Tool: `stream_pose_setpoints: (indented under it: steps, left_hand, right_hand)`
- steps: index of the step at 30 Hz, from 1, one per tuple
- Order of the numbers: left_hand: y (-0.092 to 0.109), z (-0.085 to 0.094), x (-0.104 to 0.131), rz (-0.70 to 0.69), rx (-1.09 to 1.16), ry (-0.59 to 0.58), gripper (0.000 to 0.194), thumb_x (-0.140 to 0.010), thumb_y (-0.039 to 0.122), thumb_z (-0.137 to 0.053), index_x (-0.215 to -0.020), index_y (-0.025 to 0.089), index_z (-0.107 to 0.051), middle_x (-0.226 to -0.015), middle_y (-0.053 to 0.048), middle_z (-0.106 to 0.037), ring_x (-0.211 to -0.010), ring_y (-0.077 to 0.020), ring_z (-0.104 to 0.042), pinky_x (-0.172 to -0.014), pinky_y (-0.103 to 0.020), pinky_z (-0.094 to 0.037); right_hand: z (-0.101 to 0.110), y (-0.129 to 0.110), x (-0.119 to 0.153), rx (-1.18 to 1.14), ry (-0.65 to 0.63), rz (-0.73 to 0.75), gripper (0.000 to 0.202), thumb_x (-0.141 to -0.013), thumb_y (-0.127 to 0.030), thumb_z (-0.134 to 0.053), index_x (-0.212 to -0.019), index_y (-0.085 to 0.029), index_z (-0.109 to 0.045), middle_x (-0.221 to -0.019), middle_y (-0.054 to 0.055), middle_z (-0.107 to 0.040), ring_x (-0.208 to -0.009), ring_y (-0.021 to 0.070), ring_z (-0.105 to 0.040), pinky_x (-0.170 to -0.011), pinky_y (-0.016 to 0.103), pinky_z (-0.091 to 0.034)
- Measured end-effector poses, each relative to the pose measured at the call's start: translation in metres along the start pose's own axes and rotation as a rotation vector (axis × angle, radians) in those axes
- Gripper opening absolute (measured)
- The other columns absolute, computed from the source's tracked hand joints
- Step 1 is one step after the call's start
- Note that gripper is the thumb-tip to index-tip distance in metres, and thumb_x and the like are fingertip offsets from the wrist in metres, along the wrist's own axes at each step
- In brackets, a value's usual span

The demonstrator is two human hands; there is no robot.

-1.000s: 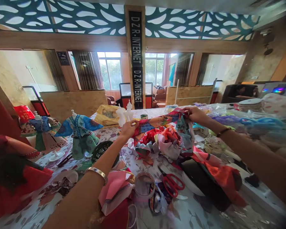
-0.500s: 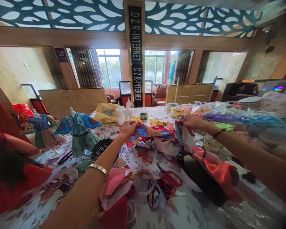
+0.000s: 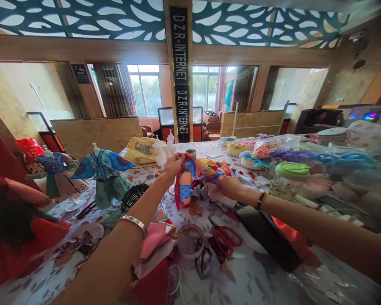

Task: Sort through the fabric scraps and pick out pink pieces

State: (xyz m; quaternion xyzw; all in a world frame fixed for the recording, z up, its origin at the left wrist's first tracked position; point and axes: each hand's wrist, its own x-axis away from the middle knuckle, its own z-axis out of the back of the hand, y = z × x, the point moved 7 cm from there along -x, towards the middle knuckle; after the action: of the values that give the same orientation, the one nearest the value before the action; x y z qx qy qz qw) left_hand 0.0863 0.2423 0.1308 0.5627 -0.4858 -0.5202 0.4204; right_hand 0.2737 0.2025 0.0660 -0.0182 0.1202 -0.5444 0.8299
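Head view: patchwork cloth strip (image 3: 186,180), red-edged with blue, orange and floral panels, hangs above the far middle of the table. Left hand (image 3: 174,163) pinches its upper corner, fingers closed on the fabric and raised, so the strip falls open and its pattern can be read. Right hand (image 3: 230,186) is lower, fingers curled into the other end where it meets the loose scrap pile (image 3: 216,192); probably holding the piece taut and apart from the rest. A gold bangle (image 3: 133,223) sits on the left wrist, a dark bracelet (image 3: 260,201) on the right.

Near the forearms: red-handled scissors (image 3: 227,239), a clear tape roll (image 3: 190,241), folded pink fabric (image 3: 152,248), a black phone (image 3: 262,237) lying on orange cloth.

Left of the hands: a small dress form in teal costume (image 3: 104,176), bare white dress forms (image 3: 163,152) behind it. Right side: green-lidded jar (image 3: 290,176), bagged trims, blurred.

Table (image 3: 257,279) wears a floral cover under clear plastic. Room: timber partitions, curtained windows, a black pillar sign (image 3: 180,72), teal leaf-cut ceiling screen.
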Motion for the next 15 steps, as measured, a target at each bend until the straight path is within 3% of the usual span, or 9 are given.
stream_pose_setpoints:
  steps: [2,5,8,10,15]
  left_hand:
    - [-0.001,0.000,-0.001,0.013,0.003,0.005,0.012,-0.086,0.025,-0.063,-0.080,0.014,-0.063,-0.068,0.002,-0.063,-0.057,-0.0077,-0.056,-0.060,-0.021,-0.048]
    - [-0.008,-0.001,-0.003,0.048,-0.015,0.021,0.017,-0.091,0.028,-0.057,-0.097,0.013,-0.062,-0.086,-0.002,-0.065,-0.070,-0.0110,-0.061,-0.066,-0.027,-0.053]
    - [-0.021,-0.004,-0.005,0.098,-0.062,0.038,0.028,-0.091,0.032,-0.056,-0.112,0.013,-0.058,-0.106,-0.007,-0.063,-0.088,-0.0167,-0.063,-0.075,-0.035,-0.055]
    - [-0.030,-0.006,-0.006,0.117,-0.100,0.056,0.032,-0.091,0.033,-0.056,-0.117,0.014,-0.057,-0.114,-0.009,-0.061,-0.096,-0.0195,-0.062,-0.080,-0.039,-0.055]
    - [-0.043,-0.013,-0.007,0.104,-0.180,0.110,0.034,-0.091,0.034,-0.057,-0.120,0.016,-0.055,-0.120,-0.009,-0.059,-0.102,-0.0216,-0.061,-0.085,-0.042,-0.053]
  right_hand:
    - [0.019,0.014,-0.006,-0.029,0.017,-0.052,0.027,-0.092,-0.033,-0.056,-0.115,-0.018,-0.059,-0.117,0.008,-0.062,-0.096,0.0192,-0.063,-0.082,0.039,-0.054]
    - [0.065,0.036,-0.014,-0.102,0.105,-0.091,0.024,-0.092,-0.033,-0.056,-0.109,-0.017,-0.062,-0.112,0.006,-0.064,-0.092,0.0183,-0.064,-0.079,0.037,-0.054]
    - [0.114,0.051,-0.014,-0.208,0.239,-0.097,0.018,-0.090,-0.031,-0.059,-0.091,-0.014,-0.065,-0.089,0.003,-0.067,-0.081,0.0162,-0.064,-0.075,0.035,-0.053]
    - [0.137,0.052,-0.012,-0.307,0.300,-0.076,0.019,-0.088,-0.029,-0.058,-0.077,-0.016,-0.065,-0.075,0.002,-0.067,-0.072,0.0155,-0.062,-0.070,0.030,-0.052]
    - [0.173,0.047,-0.007,-0.562,0.430,-0.088,0.026,-0.087,-0.034,-0.058,-0.067,-0.018,-0.064,-0.060,0.001,-0.061,-0.055,0.0114,-0.055,-0.055,0.024,-0.049]
